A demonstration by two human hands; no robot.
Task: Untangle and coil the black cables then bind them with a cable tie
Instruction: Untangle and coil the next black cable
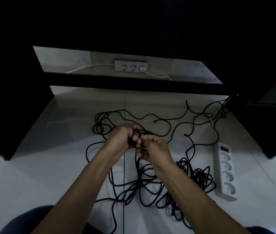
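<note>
Both forearms reach out from the person's lap to meet over the floor, left hand (122,138) curled round a dark bunch of the black cables (152,181), right hand (153,149) pinching something thin just beside it. Loose tangle lies beneath and to the right, so the right hand sits nearer the slack.

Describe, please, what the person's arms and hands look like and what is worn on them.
Both forearms are bare up to the bottom frame edge, with no sleeves visible. The left hand and right hand wear no gloves; no watch, bracelet or ring shows, though the dim light hides fine detail.
</note>
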